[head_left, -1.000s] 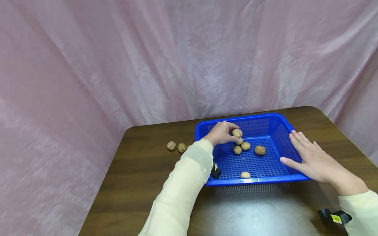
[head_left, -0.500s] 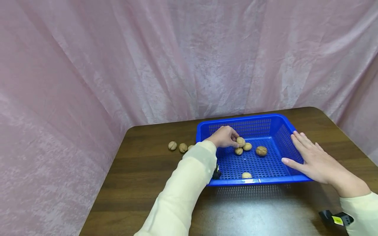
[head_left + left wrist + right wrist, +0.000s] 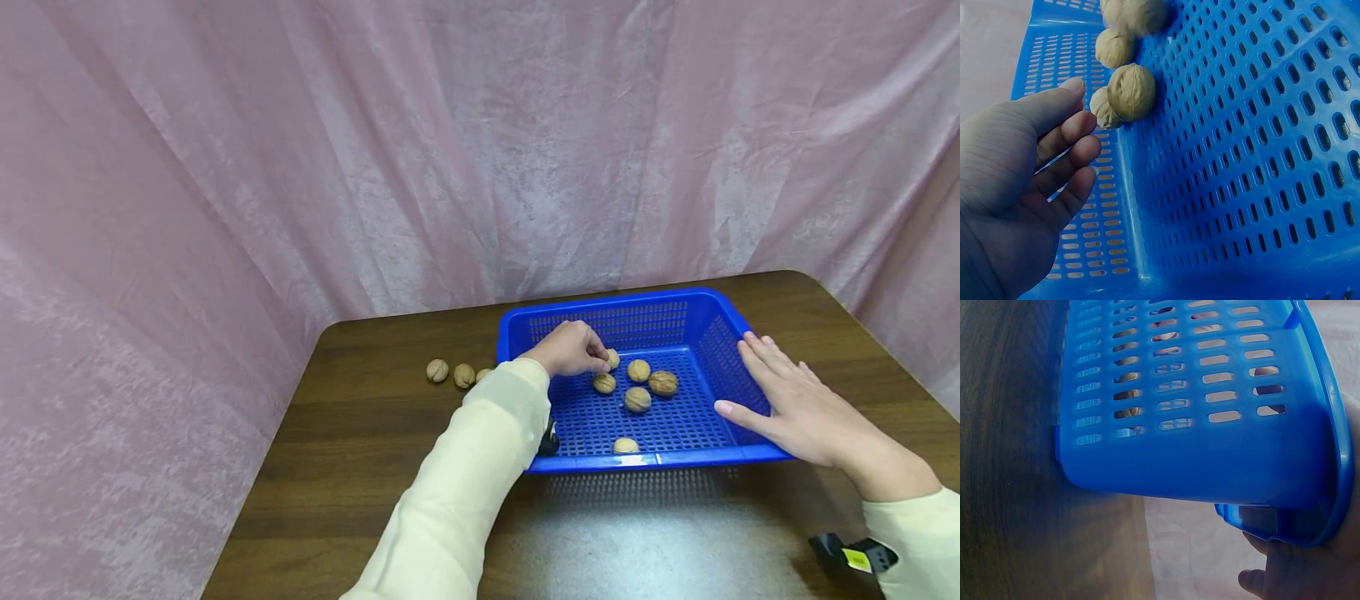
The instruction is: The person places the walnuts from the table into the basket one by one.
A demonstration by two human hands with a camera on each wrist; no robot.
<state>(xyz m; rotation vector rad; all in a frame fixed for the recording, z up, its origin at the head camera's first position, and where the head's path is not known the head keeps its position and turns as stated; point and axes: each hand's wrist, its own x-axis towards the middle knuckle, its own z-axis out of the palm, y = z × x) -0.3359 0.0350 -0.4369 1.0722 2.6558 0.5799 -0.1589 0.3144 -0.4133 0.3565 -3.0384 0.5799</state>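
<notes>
Left hand: the left hand (image 3: 570,348) reaches inside the basket with fingers loosely bent and thumb set apart from them; the left-wrist view shows a moderate gap between thumb and fingers, with nothing held.
Released walnut: half a second ago a walnut sat at these fingers; now they hold none, and the released walnut (image 3: 637,400) appears to be the one lying farther right on the basket floor; a walnut is blurred in the left-wrist view, so something may be rolling there.
Pale walnut: the pale walnut (image 3: 638,370) has shifted slightly right, probably nudged; it lies just behind the released one, near the large brown walnut (image 3: 663,383).
Walnuts by the fingers: the walnut behind the fingertips (image 3: 613,359) and the walnut below the thumb (image 3: 604,383) lie just beside the hand.
Front walnut: the front walnut (image 3: 626,446) sits against the near wall, where it was.
Blue plastic basket: the blue plastic basket (image 3: 607,303) has not moved; six walnuts show inside, all loose, so the load that was in hand now counts among them.
Table walnuts: three table walnuts (image 3: 464,376) lie on the wooden table (image 3: 360,467) left of the basket, unmoved; one is partly hidden by the sleeve.
Right hand: the right hand (image 3: 802,417) rests on the right rim, fingers extended, thumb pointing inward; no walnut in it.
</notes>
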